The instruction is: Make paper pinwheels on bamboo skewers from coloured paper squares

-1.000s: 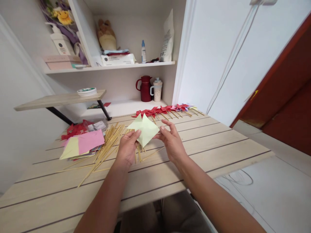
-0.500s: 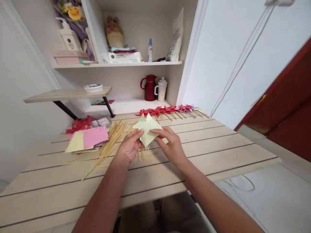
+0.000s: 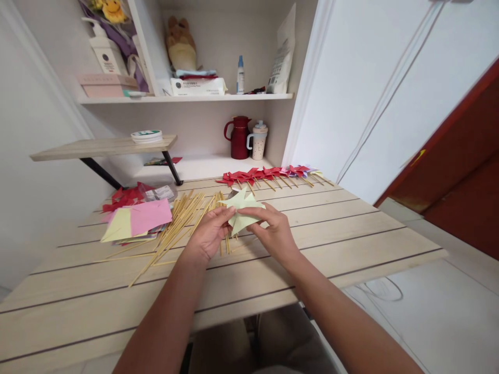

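Both hands hold a pale yellow-green paper sheet [image 3: 242, 213] just above the wooden table [image 3: 351, 234]. My left hand [image 3: 208, 234] pinches its left edge, and my right hand [image 3: 273, 231] presses fingers on its top and right side, folding corners inward. Beneath and to the left lies a heap of thin bamboo sticks [image 3: 175, 226]. A row of finished paper pinwheels [image 3: 268, 175], mostly red, lies along the table's far edge.
A stack of pink and yellow paper sheets [image 3: 136, 221] and red cut pieces [image 3: 125, 197] sit at the left. Behind stand a red jug [image 3: 237, 137] and a mug [image 3: 258, 141] in the shelf unit. A side shelf [image 3: 101, 148] juts out on the left.
The paper was spread wide between my hands; my right hand has moved over it and folded it smaller. The hands and paper have sunk closer to the table.
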Demonstrator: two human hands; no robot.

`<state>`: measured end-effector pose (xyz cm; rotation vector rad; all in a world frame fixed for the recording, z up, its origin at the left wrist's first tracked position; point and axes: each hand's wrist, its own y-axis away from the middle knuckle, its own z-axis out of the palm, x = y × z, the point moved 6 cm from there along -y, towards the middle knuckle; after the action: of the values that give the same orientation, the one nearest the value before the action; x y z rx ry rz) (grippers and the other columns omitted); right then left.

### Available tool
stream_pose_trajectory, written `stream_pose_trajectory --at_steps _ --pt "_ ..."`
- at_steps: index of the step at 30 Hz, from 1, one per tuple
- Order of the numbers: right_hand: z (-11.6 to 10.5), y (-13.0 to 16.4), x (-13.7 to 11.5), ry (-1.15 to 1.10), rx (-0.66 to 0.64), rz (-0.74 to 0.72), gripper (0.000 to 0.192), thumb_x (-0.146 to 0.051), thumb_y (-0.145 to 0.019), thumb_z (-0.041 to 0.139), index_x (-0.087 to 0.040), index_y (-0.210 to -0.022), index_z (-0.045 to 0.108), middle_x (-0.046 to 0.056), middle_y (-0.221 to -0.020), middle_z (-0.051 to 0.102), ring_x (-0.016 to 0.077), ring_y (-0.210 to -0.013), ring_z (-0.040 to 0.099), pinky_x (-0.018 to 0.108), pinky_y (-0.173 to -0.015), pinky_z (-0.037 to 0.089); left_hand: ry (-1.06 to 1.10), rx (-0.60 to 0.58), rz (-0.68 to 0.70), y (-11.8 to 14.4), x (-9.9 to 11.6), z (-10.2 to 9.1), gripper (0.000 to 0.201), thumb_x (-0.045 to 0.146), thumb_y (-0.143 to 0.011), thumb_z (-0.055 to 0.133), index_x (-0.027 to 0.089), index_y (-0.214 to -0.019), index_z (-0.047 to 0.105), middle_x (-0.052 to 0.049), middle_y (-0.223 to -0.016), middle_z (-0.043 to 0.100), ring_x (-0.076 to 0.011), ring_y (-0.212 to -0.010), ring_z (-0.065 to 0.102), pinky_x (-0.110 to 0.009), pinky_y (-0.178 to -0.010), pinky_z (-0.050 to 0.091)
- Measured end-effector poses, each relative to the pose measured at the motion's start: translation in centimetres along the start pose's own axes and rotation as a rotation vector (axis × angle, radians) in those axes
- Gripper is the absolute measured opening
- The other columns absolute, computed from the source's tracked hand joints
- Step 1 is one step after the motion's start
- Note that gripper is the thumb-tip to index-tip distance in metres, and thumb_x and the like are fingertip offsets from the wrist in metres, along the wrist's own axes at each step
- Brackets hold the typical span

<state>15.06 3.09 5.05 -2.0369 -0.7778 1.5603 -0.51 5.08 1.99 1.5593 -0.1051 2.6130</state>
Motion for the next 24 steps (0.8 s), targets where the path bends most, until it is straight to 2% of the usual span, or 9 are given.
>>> stream_pose_trajectory --at_steps 2,4,7,9,13,17,19,22,24 --pt "0.2 0.0 0.1 -0.008 -0.021 -0.014 0.044 -0.007 -0.082 0.061 -0.035 -0.11 0.08 0.004 -0.108 0.07 0.0175 -0.081 0.066 0.036 -0.076 0.059 0.021 0.015 0.002 0.1 0.1 0.0 0.031 0.029 -0.071 0.091 0.012 -0.094 0.078 -0.009 -0.092 0.078 -0.0149 -0.078 0.069 -0.023 -0.07 0.055" --pt "0.0 0.0 0.1 0.004 0.004 -0.038 0.04 -0.006 -0.08 0.062 -0.033 -0.102 0.082 0.006 -0.121 0.063 0.0214 -0.1 0.067 0.04 -0.087 0.059 0.057 0.026 0.002 0.1 0.1 -0.1 0.029 0.026 -0.072 0.09 0.013 -0.095 0.078 -0.009 -0.096 0.078 -0.015 -0.078 0.07 -0.023 -0.068 0.054" --pt "-0.7 -0.2 0.1 0.035 0.073 -0.05 0.03 -0.007 -0.079 0.066 -0.031 -0.089 0.082 0.007 -0.135 0.055 0.0266 -0.124 0.058 0.046 -0.106 0.051 0.088 0.035 -0.014 0.0 -0.1 -0.2 0.03 0.024 -0.073 0.089 0.013 -0.1 0.078 -0.01 -0.103 0.079 -0.0161 -0.082 0.071 -0.025 -0.072 0.056" --pt "-0.9 -0.3 0.0 0.03 0.084 -0.045 0.028 -0.008 -0.081 0.068 -0.031 -0.09 0.081 0.006 -0.136 0.054 0.0267 -0.127 0.056 0.047 -0.11 0.048 0.081 0.041 -0.032 -0.1 -0.2 -0.4 0.029 0.023 -0.075 0.088 0.012 -0.099 0.078 -0.012 -0.104 0.079 -0.0163 -0.081 0.072 -0.025 -0.073 0.057" --pt "-0.7 -0.3 -0.5 0.019 0.042 -0.076 0.026 -0.009 -0.083 0.068 -0.03 -0.092 0.081 0.007 -0.136 0.054 0.0266 -0.125 0.056 0.045 -0.105 0.051 0.086 0.032 -0.027 -0.1 -0.2 -0.4 0.03 0.023 -0.076 0.086 0.012 -0.103 0.077 -0.012 -0.109 0.078 -0.0178 -0.088 0.073 -0.026 -0.077 0.058" --pt "-0.3 -0.1 -0.4 0.015 -0.008 -0.069 0.029 -0.011 -0.085 0.067 -0.032 -0.102 0.08 0.007 -0.134 0.055 0.0212 -0.101 0.062 0.041 -0.091 0.058 0.111 0.057 -0.015 -0.1 0.0 -0.5 0.029 0.022 -0.076 0.086 0.015 -0.103 0.077 -0.01 -0.11 0.077 -0.0174 -0.091 0.072 -0.024 -0.074 0.057" --pt "-0.1 -0.1 -0.2 0.001 -0.026 -0.059 0.034 -0.01 -0.085 0.066 -0.032 -0.107 0.08 0.007 -0.13 0.056 0.0194 -0.096 0.064 0.039 -0.088 0.059 0.111 0.049 -0.012 -0.1 0.0 -0.4 0.029 0.022 -0.076 0.087 0.014 -0.102 0.077 -0.01 -0.109 0.078 -0.0168 -0.09 0.072 -0.024 -0.076 0.057" --pt "0.1 0.0 -0.4 0.006 -0.035 -0.062 0.031 -0.008 -0.084 0.067 -0.032 -0.098 0.081 0.007 -0.13 0.056 0.0231 -0.114 0.063 0.041 -0.098 0.056 0.091 0.036 -0.025 0.0 -0.1 -0.2 0.032 0.024 -0.074 0.089 0.013 -0.102 0.077 -0.01 -0.106 0.078 -0.0163 -0.089 0.071 -0.025 -0.08 0.057" --pt "0.0 -0.1 -0.7 0.019 -0.023 -0.08 0.027 -0.007 -0.081 0.069 -0.03 -0.092 0.08 0.007 -0.141 0.053 0.0266 -0.132 0.055 0.045 -0.111 0.048 0.071 0.034 -0.035 0.1 -0.2 0.0 0.033 0.025 -0.072 0.09 0.013 -0.1 0.077 -0.009 -0.103 0.078 -0.0157 -0.086 0.07 -0.025 -0.079 0.057"
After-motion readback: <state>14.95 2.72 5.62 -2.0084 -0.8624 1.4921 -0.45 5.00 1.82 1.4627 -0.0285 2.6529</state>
